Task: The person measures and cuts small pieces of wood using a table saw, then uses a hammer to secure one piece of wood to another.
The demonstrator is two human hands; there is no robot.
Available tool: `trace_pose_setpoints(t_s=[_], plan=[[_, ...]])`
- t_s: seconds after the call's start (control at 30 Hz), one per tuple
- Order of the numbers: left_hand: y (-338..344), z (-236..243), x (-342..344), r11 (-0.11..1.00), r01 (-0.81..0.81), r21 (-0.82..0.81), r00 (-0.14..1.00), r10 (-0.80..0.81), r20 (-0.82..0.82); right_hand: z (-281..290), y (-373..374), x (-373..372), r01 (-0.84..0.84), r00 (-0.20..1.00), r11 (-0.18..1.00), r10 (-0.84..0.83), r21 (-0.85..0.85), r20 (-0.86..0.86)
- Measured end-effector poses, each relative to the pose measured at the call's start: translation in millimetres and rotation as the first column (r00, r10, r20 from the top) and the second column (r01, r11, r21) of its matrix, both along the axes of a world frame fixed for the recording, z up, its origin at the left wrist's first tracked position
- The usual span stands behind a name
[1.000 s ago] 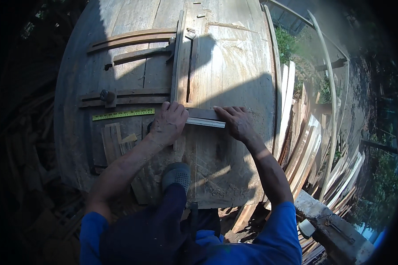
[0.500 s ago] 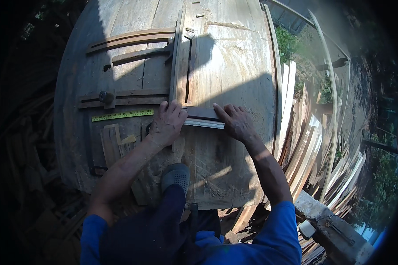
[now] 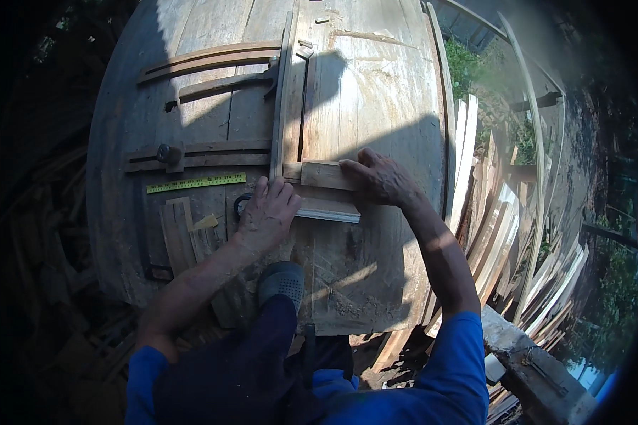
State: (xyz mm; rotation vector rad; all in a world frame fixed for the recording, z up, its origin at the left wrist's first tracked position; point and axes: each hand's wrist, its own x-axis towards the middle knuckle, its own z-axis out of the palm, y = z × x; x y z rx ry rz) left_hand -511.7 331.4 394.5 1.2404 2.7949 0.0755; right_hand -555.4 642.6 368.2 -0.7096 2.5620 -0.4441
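Observation:
My left hand (image 3: 266, 212), fingers curled, grips the left end of a short board with a pale layered edge (image 3: 327, 214), beside a long upright-running batten (image 3: 286, 99) on the wooden worktop (image 3: 372, 92). My right hand (image 3: 377, 177) grips the right end of a short wooden piece (image 3: 322, 175), just beyond the pale-edged board. Left of my left hand lie a yellow measuring strip (image 3: 195, 183) and a black oval object (image 3: 239, 204), partly hidden. My shod foot (image 3: 280, 280) rests on the worktop below my hands.
Grooved rails (image 3: 209, 61), one with a cylindrical knob (image 3: 168, 154), lie at the left. Loose slats (image 3: 177, 234) are at lower left. Long timber offcuts (image 3: 496, 248) stand beyond the right edge, above a concrete beam (image 3: 539, 368) with a metal tool.
My right hand has moved up with the short piece, which now sits apart above the pale-edged board. That board and my left hand have shifted toward my body.

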Motion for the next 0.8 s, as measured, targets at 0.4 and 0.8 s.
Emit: trace_pose_setpoints(t_s=[0.4, 0.8], plan=[[3.7, -5.3, -23.8, 0.995, -0.031, 0.092, 1.000, 0.031, -0.005, -16.4, -13.1, 29.5, 0.001, 0.962, 0.997, -0.021, -0.074, -0.274], [9.7, -14.0, -30.6, 0.991, -0.079, 0.105, 0.997, 0.077, 0.023, -37.1, -24.3, 33.6, 0.091, 0.896, 0.978, -0.162, -0.187, -0.413]])
